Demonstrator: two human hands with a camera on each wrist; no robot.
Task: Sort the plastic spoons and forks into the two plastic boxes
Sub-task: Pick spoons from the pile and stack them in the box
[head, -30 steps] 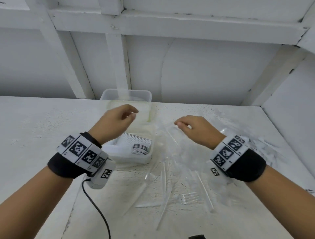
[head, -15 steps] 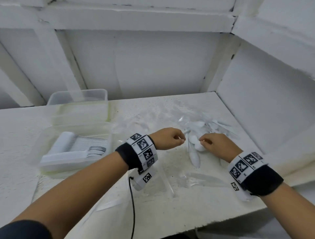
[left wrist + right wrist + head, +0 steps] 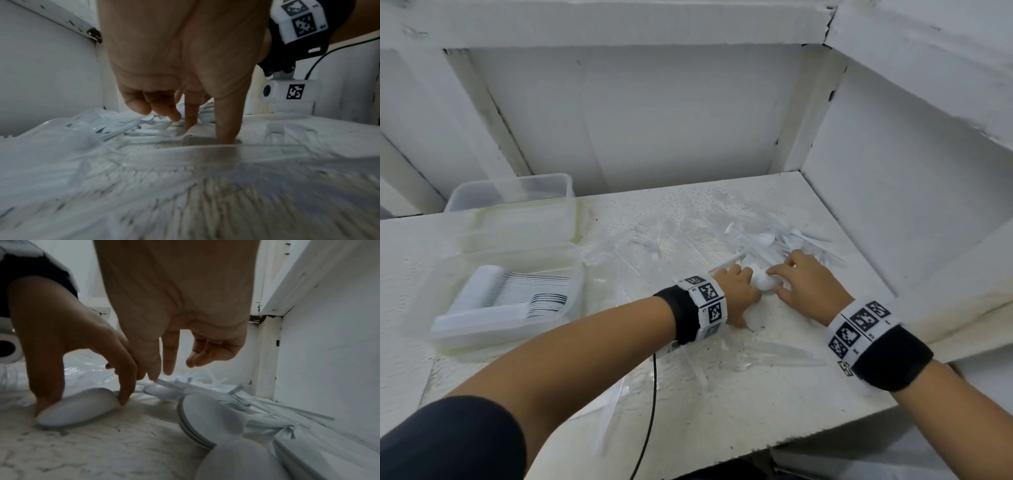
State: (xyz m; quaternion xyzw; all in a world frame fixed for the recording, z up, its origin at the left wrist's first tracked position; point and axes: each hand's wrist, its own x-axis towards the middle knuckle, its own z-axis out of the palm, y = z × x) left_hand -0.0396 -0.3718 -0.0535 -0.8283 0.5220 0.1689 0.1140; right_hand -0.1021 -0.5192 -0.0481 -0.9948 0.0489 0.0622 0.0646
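A white counter with a speckled, worn top sits in a corner. White walls with painted, chipped beams close it in behind and on the right.

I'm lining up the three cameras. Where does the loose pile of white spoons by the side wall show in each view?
Head: the pile of white spoons lies right of centre, just beyond both hands.
Left wrist: centre-left, behind the fingers.
Right wrist: lower right, along the wall.
Shared landmark: the left hand, in all three views, gripping a white spoon beside the pile.
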